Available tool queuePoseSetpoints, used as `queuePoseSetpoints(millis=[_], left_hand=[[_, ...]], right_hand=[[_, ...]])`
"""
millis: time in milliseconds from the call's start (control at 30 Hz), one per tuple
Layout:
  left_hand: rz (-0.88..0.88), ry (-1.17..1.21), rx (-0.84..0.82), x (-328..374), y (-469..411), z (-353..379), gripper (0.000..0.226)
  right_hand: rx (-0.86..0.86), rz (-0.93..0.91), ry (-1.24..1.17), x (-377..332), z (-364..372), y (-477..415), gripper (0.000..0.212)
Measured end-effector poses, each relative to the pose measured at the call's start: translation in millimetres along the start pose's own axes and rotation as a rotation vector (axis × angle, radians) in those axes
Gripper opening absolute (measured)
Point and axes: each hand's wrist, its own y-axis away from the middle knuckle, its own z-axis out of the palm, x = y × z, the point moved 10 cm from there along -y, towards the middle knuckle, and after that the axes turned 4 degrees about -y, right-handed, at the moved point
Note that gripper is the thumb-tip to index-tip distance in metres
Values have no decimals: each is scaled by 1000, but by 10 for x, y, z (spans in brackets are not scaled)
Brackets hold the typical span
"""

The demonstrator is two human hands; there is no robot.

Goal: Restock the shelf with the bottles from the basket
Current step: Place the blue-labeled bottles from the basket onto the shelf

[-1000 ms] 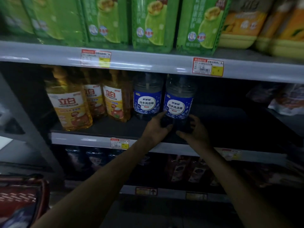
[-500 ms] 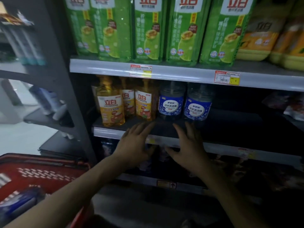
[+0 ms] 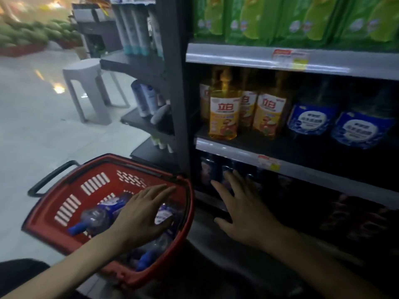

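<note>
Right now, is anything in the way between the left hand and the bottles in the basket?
Nothing visible. The left hand is right over the bottles lying in the open-topped red basket, with no cover between them.

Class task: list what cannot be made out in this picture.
Head view: how many bottles lie in the red basket; the left hand covers some.
Head view: price tag print; blurred.
Head view: lower-shelf goods; dark, behind the right hand.
Head view: blue-label bottles; caps in shadow.

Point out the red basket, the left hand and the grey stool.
red basket (image 3: 90,201), head view, slotted inner wall.
left hand (image 3: 140,214), head view, back of the hand.
grey stool (image 3: 84,66), head view, seat top.
</note>
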Motion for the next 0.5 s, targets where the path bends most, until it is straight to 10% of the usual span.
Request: queuePoseSetpoints(millis=[500], left_hand=[[-96,-153,-286,-871,573,940,67]], right_hand=[[-231,-420,281,-701,1304,-316,86]])
